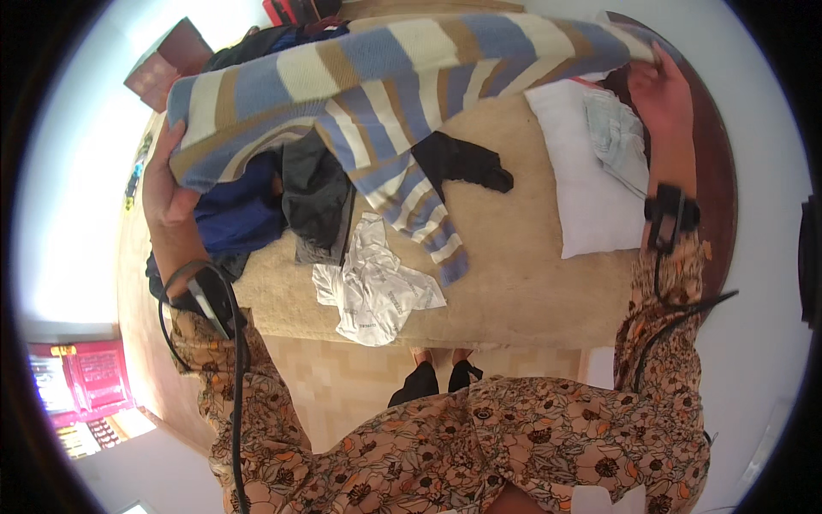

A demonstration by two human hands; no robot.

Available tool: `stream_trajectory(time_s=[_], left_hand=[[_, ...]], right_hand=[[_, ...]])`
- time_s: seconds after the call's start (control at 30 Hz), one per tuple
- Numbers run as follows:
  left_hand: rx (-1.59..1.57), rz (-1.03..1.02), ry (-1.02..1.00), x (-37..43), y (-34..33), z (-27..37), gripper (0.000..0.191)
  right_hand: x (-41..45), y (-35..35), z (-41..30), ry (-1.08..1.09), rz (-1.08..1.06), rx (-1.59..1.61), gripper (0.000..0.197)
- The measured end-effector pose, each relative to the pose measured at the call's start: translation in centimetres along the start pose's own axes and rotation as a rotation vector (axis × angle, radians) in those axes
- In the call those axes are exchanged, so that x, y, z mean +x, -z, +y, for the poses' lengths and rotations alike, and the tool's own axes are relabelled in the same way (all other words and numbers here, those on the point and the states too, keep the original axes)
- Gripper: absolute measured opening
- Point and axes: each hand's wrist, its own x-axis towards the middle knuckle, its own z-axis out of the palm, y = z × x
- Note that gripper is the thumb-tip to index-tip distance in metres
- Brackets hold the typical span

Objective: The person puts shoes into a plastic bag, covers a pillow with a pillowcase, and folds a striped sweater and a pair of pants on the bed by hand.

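A knitted sweater (359, 64) with blue, cream and tan stripes is stretched between my two hands above the bed. My left hand (170, 173) grips its left end, thumb on top of the cloth. At the far right, my right hand (658, 83) pinches the other end. One striped sleeve hangs down in the middle towards a white printed garment (379, 289) lying crumpled on the bed. Behind the sleeve lie a dark grey garment (314, 186) and a black one (469, 164). A dark blue garment (237, 212) lies below my left hand.
The bed has a beige cover (526, 283). On its right rest a white pillow (578, 212) and a folded pale garment (613, 128), beside a dark wooden headboard (716, 167). A brown box (170, 64) stands at the back left. Cables hang from devices strapped to both my forearms.
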Motion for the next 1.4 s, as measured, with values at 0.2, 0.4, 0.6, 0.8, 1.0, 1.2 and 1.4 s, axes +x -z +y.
stream_trajectory(time_s=[0.2,0.4,0.6,0.8,1.0,1.2,1.4], left_hand=[[0.444,-0.054,0.267,-5.0,5.8,-8.5,0.045],[0.895,-0.096,1.105,-14.7,17.1,-29.3,0.049],[0.898,-0.427,1.165,-20.8,19.7,-34.4,0.070],[1.250,-0.626,0.986,-19.7,12.9,-30.1,0.051],[0.018,0.072,0.993,-15.7,7.1,-27.6,0.034],[-0.202,0.191,1.174,-15.6,6.8,-27.4,0.032],[-0.305,0.233,1.191,-14.5,7.5,-26.6,0.034]], right_hand=[[-16.3,8.7,9.2,-0.121,0.457,-0.264,0.016],[-34.9,22.0,25.2,-0.584,0.895,-0.208,0.012],[-38.9,23.7,27.8,-0.850,0.824,-0.281,0.014],[-38.4,17.7,30.9,-1.413,-0.232,-0.728,0.046],[-32.6,4.7,39.8,-0.822,-0.587,-0.824,0.071],[-28.1,3.7,45.2,-0.711,-0.231,-0.434,0.073],[-25.0,2.3,42.0,-0.780,-0.379,0.010,0.065]])
